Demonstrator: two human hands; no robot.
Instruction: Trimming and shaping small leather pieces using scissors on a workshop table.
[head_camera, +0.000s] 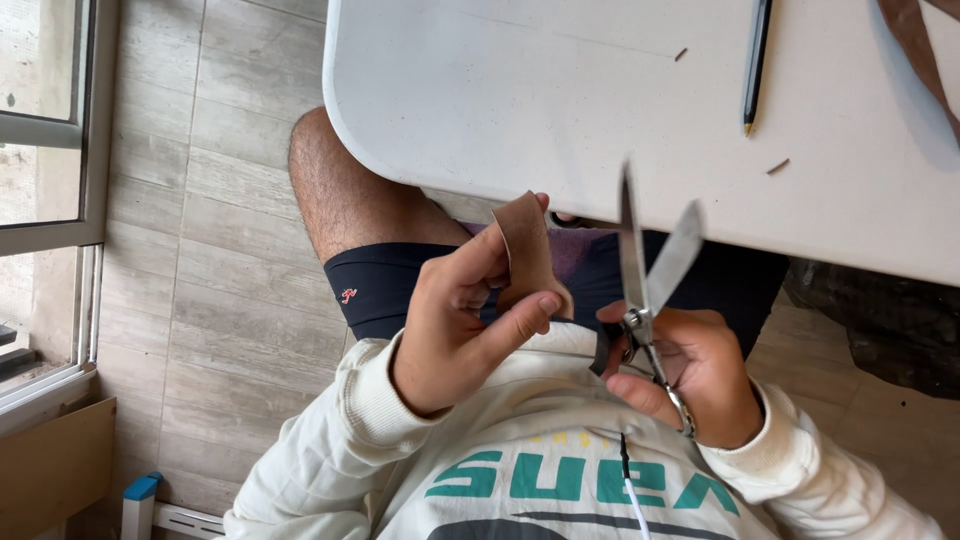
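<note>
The left hand (450, 330) is gripping a small brown piece of leather-like material (527, 252); thumb and fingers are pinching its lower end, and the piece is standing upright above the lap, just in front of the table edge. To its right, the right hand (690, 375) is closing around the handles of a pair of metal scissors (648, 275); the blades are standing open in a narrow V, pointing toward the table, just beside the brown piece and not touching it. Farther out, a white table (560, 100) is spanning the scene; a dark pencil (755, 62) is lying on it at far right; a brown strip (915, 45) is resting at the far right corner; two tiny brown offcuts (778, 166) are lying near the pencil.
</note>
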